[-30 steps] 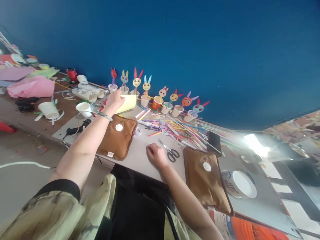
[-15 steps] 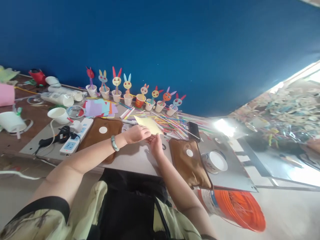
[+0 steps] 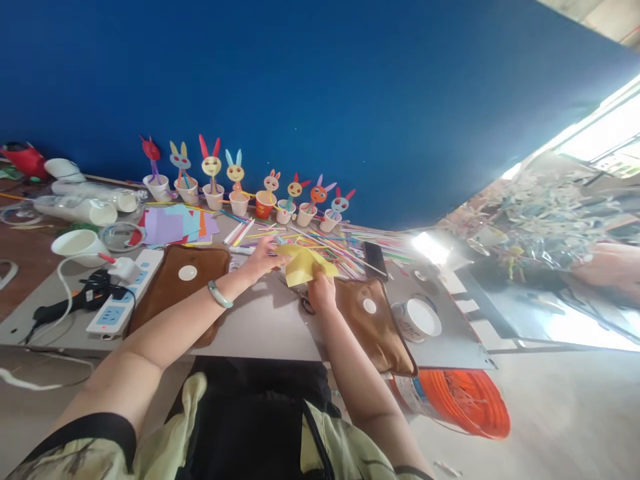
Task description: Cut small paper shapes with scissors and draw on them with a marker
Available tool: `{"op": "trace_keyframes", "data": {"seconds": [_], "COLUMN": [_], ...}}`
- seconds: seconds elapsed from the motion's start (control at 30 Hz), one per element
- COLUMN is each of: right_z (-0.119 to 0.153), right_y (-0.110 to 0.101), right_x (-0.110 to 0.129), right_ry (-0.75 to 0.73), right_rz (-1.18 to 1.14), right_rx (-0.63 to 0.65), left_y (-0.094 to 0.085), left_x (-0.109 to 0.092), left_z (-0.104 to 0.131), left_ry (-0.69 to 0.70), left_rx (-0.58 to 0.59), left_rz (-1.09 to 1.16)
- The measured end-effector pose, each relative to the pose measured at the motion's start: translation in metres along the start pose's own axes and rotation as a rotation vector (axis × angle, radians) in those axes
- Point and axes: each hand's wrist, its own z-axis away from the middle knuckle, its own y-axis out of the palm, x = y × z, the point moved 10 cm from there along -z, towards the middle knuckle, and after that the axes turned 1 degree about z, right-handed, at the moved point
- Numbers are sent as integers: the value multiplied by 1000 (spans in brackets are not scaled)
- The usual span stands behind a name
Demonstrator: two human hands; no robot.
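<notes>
A sheet of yellow paper [image 3: 299, 265] is held up over the table, bent with a crease across it. My right hand [image 3: 321, 290] pinches its lower right part, thumb on top. At its left edge is my left hand [image 3: 263, 259], with the fingertips closed on the paper's side; a bracelet circles that wrist. Just below the paper lies a pair of scissors [image 3: 306, 303], partly covered by the paper and my right hand. Behind the paper, many coloured paper sticks [image 3: 340, 250] are spread about.
Rabbit-faced paper figures stand in cups [image 3: 213, 198] along the blue wall. Coloured paper sheets [image 3: 163, 225], a power strip [image 3: 123, 297], a glue gun [image 3: 75, 303] and a brown pouch [image 3: 175, 287] lie left. Another pouch [image 3: 375, 333], phone [image 3: 375, 260], tub [image 3: 417, 320] and orange bucket [image 3: 465, 403] are right.
The flat yellow sheet is now bent and turned. My hands have moved apart, the left to its left edge, the right to its lower right. The scissors show more, and the view has shifted right.
</notes>
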Motion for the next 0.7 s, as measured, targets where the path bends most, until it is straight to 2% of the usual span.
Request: {"op": "trace_keyframes", "data": {"seconds": [0.03, 0.1, 0.23, 0.3, 0.37, 0.43, 0.57, 0.63, 0.7], "right_z": [0, 0, -2, -5, -8, -10, -9, -8, -7], "right_y": [0, -1, 5, 8, 8, 9, 13, 12, 9], "right_x": [-4, -17, -39, -41, -42, -41, -39, -40, -40], "right_ry": [19, 80, 169, 163, 153, 150, 146, 154, 155], "right_rz": [-7, -66, -175, -204, -189, -167, -205, -227, -254], "right_rx": [-4, -39, -33, 3, 33, 60, 107, 84, 37], "left_y": [7, 7, -22, -32, -35, -37, -42, -37, -22], "left_x": [11, 22, 15, 7, 2, -3, -8, -6, 3], "left_z": [0, -3, -12, -16, -17, -17, -13, -11, -9], "left_ry": [-104, -173, -43, 26, 37, 38, 64, 56, 7], "left_rx": [56, 54, -85, -82, -29, 1, -77, -60, 71], "left_rz": [59, 116, 71, -16, -63, -13, 150, 146, 111]}}
